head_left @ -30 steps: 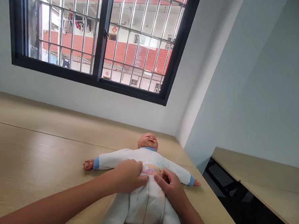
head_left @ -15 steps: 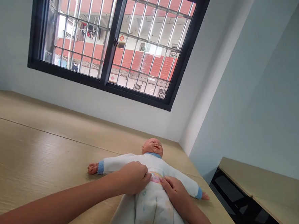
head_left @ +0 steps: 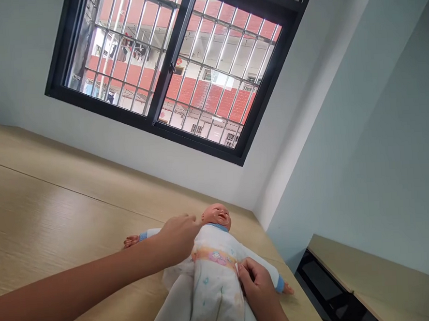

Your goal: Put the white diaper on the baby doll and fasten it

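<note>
A baby doll (head_left: pixel 217 215) in a white top with blue cuffs and collar lies on its back on the table. Around its waist sits a white diaper (head_left: pixel 222 281) with an orange and pink printed band. At the diaper's right edge, my right hand (head_left: pixel 257 286) is closed, thumb and fingers pinching a small white tab there. My left hand (head_left: pixel 181 237) is above the doll's chest on the left, fingers curled and slightly blurred; whatever they hold is hidden. Below it, a loose white flap (head_left: pixel 179 273) shows beside the diaper.
The pale wooden table (head_left: pixel 58 213) reaches to the wall under a barred window (head_left: pixel 184 80). At the lower right stands a second wooden surface (head_left: pixel 381 271) with dark glossy panels (head_left: pixel 327 289) below.
My left hand has moved up and left off the diaper's front, uncovering the printed band. My right hand still pinches the right edge. The view has shifted slightly.
</note>
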Tool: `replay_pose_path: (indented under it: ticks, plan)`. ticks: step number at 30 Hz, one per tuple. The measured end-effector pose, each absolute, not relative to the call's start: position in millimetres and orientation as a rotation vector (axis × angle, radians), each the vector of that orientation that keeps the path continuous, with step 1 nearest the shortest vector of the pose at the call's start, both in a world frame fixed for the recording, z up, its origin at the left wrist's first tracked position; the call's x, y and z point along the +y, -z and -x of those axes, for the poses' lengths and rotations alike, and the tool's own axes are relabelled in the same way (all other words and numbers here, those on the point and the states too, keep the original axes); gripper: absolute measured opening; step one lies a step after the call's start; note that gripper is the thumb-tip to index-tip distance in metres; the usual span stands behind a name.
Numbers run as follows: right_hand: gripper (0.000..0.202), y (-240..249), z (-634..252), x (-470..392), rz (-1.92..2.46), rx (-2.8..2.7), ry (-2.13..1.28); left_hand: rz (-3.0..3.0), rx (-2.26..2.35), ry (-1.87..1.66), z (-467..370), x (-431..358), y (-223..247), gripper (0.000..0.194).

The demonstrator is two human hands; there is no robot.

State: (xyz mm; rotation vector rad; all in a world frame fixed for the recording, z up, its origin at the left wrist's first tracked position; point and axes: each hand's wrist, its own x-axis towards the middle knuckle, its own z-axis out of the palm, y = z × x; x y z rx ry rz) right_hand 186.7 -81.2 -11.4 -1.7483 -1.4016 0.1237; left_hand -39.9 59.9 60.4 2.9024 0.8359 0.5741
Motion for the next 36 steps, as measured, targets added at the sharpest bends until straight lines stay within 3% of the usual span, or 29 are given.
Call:
replay_pose_path:
  ticks: [4, 9, 14, 19, 22, 27, 32, 36]
  plan:
    - [0.037, 6, -203, -85, 1.839, -1.405, -0.05, -2.854, 0.58, -0.497, 42, 52, -63, 0.014]
    - [0.023, 6, -231, -100, 2.202, -1.499, -0.024, -2.592, 0.526, -0.274, 50, 75, -60, 0.025]
    - [0.017, 11, -248, -113, 2.431, -1.475, -0.03, -2.56, 0.599, -0.204, 54, 94, -53, 0.018]
    - [0.019, 5, -267, -121, 2.566, -1.39, -0.087, -2.665, 0.746, 0.183, 51, 104, -45, 0.016]
    - [0.022, 6, -277, -119, 2.52, -1.376, -0.118, -2.686, 0.751, 0.13, 50, 107, -46, 0.023]
    - [0.029, 13, -263, -100, 2.118, -1.298, 0.152, -2.652, 0.511, -0.359, 50, 96, -66, 0.018]
    - [0.04, 15, -217, -88, 1.856, -1.232, 0.056, -2.55, 0.281, -0.092, 53, 79, -79, 0.045]
    - [0.045, 15, -190, -89, 1.792, -1.264, 0.01, -2.62, 0.355, -0.127, 53, 69, -76, 0.061]
